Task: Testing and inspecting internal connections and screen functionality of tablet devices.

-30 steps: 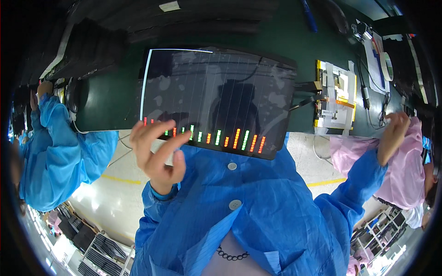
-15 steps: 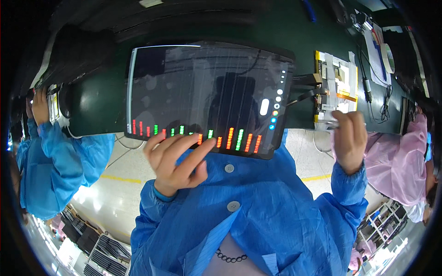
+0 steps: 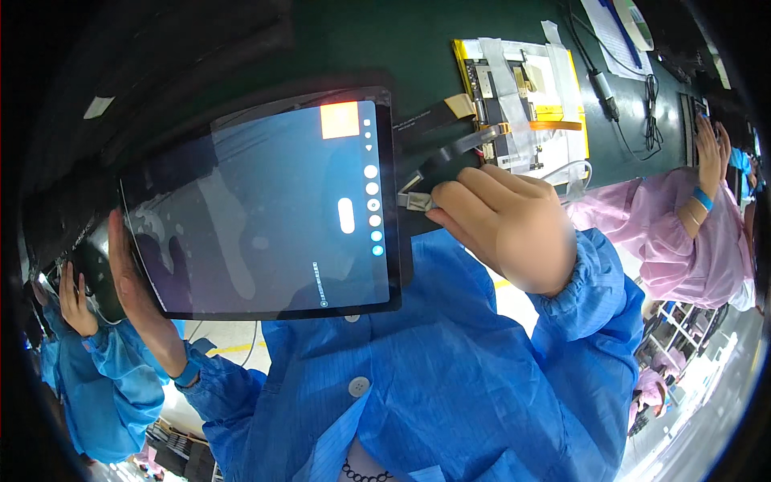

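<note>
A large black tablet-like display point(image 3: 257, 217) lies tilted in front of me, lit with a bluish screen, white round icons and an orange square. My left hand point(image 3: 138, 285) is against its left edge, fingers nearly straight along the side; some of the fingers are hidden. At the display's right edge my right hand point(image 3: 502, 217) pinches a small silver plug point(image 3: 418, 201). Beyond that hand sits an exposed circuit assembly point(image 3: 526, 104) with a yellow edge and strips of clear tape. A dark flat flex cable point(image 3: 454, 150) runs between assembly and display.
On the green bench point(image 3: 361, 40), a black cable with an inline connector point(image 3: 602, 88) lies at right, near papers point(image 3: 614, 36) and a tape roll point(image 3: 638, 24). Co-workers in a blue smock point(image 3: 112, 386) and a pink smock point(image 3: 658, 225) are on either side.
My left hand has gone from the screen's lower edge to its left side. My right hand has moved to the display's right edge. Coloured bars have given way to a bluish screen; the view has shifted.
</note>
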`<action>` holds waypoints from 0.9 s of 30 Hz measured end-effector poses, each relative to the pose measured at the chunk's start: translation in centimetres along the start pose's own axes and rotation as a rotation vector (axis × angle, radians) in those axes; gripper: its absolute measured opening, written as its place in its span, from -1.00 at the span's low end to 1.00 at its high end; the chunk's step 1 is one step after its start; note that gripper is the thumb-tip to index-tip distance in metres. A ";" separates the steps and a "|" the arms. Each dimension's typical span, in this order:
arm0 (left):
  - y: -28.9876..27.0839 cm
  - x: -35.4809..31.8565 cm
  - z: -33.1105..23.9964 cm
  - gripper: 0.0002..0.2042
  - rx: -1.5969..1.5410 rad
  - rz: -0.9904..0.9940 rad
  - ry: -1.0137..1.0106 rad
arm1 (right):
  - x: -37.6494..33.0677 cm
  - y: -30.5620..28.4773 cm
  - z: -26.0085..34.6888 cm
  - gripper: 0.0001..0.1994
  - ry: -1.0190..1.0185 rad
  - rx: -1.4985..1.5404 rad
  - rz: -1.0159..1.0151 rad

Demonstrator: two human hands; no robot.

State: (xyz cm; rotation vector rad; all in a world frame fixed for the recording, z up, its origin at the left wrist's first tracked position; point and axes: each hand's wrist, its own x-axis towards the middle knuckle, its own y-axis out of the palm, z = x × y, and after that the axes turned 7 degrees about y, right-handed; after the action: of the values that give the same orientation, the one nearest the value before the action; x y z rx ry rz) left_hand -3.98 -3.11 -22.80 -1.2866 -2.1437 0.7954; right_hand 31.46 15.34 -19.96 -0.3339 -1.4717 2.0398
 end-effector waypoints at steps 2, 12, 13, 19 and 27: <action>1.1 -0.1 -1.3 -0.28 -0.040 -0.020 -0.025 | 0.0 0.1 -0.2 -0.81 -0.023 0.045 0.021; 1.3 -0.3 -2.7 -0.14 -0.169 0.026 -0.086 | 0.2 0.2 -0.7 -0.84 -0.130 0.014 0.016; 1.3 -0.3 -2.8 -0.14 -0.168 0.024 -0.089 | 0.4 0.3 -0.9 -0.84 -0.156 0.019 0.014; 1.5 -0.2 -3.1 -0.13 -0.278 -0.011 -0.098 | 0.7 0.7 -1.2 -0.85 -0.199 0.090 -0.018; -0.9 1.6 -4.3 -0.16 0.348 0.139 0.148 | 1.0 -0.3 -0.2 -0.85 -0.234 -0.077 0.010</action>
State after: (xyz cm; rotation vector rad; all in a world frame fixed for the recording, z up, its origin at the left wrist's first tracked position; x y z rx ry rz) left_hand -2.26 -1.04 -18.91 -1.2733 -1.7224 1.0425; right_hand 30.90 16.15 -19.63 -0.1366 -1.6931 2.0905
